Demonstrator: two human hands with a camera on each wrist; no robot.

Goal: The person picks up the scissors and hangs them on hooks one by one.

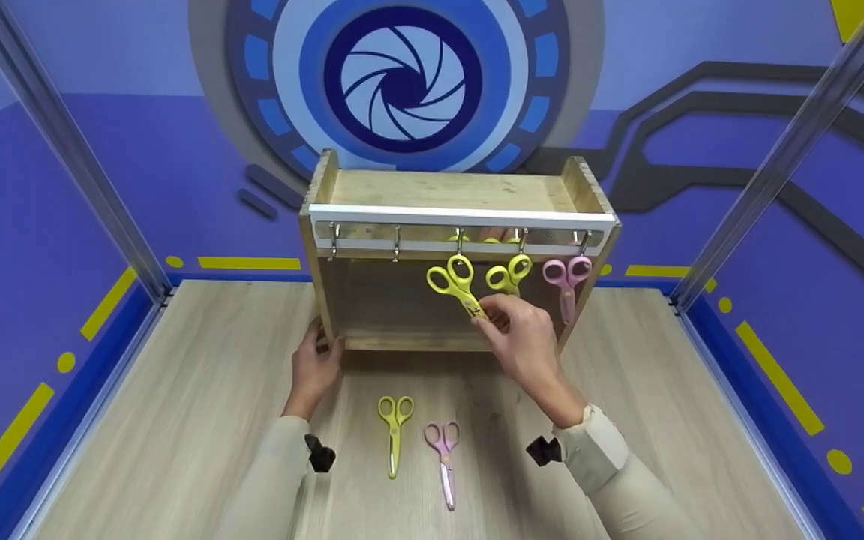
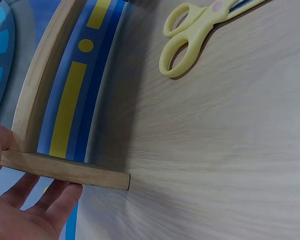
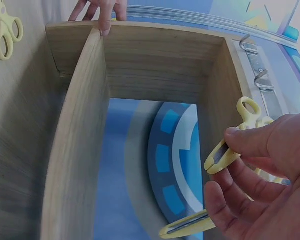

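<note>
My right hand pinches a pair of yellow scissors by the blade end between thumb and fingers. Its handle loops point up, and one loop overlaps the lower tip of the middle hook in the head view. Beside it, a second yellow pair hangs from a hook, partly behind my hand. Pink scissors hang on the rightmost hook. My left hand grips the lower left edge of the wooden shelf, thumb on one side of the board and fingers on the other.
Another pair of yellow scissors and a pink pair lie on the wooden table in front of the shelf. Two bare hooks, including the leftmost hook, sit on the white rail. Blue panels and metal posts surround the table.
</note>
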